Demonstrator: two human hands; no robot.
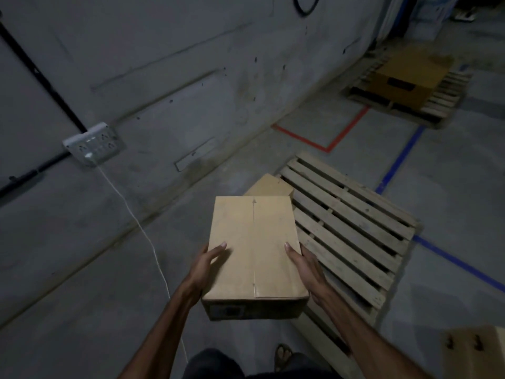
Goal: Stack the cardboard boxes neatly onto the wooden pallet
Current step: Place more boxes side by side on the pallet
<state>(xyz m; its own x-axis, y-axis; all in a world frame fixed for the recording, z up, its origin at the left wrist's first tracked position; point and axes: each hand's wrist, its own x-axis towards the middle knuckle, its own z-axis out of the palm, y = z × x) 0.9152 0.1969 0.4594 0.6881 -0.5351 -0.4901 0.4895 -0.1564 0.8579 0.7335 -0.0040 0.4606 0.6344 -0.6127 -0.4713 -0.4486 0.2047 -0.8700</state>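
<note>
I carry a closed cardboard box [254,242] in front of me, above the floor at the left edge of the wooden pallet [349,233]. My left hand [206,265] grips its left side, thumb lying on the top face. My right hand [304,265] grips the right side the same way. Behind the carried box a second cardboard box [269,184] sits at the pallet's far left corner, mostly hidden. The pallet's slats are bare.
A concrete wall runs along the left with a socket box [93,144] and a white cable [142,233] trailing over the floor. Another pallet [448,97] with a yellowish box [407,77] lies far right. A box corner [475,351] shows at bottom right. Red and blue floor tape marks bays.
</note>
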